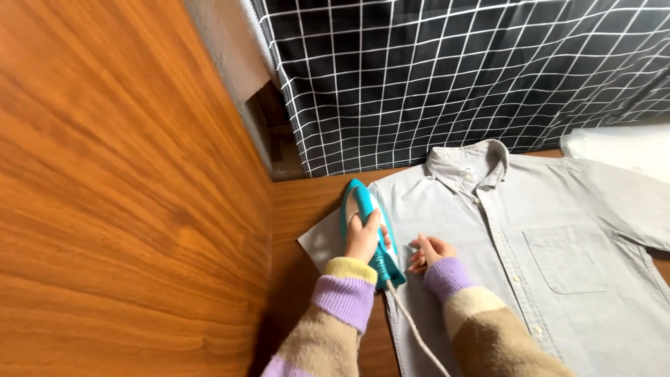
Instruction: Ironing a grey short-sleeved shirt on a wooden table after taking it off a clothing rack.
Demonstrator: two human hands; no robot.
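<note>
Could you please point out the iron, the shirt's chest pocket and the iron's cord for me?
iron (357,202): head view, on its teal handle above the left hand.
chest pocket (569,258): head view, middle of the pocket's front.
cord (419,335): head view, midway along the pale cable.

- Teal and white iron (366,230), flat on the shirt's sleeve end.
- Grey button shirt (530,258), spread flat, collar up top, front pocket showing.

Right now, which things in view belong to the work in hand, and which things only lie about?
In use:
turquoise and white electric iron, gripped by the left hand
light grey buttoned shirt, pressed flat by the right hand

Lying about:
black cloth with white grid
white bundle at the far right
</note>
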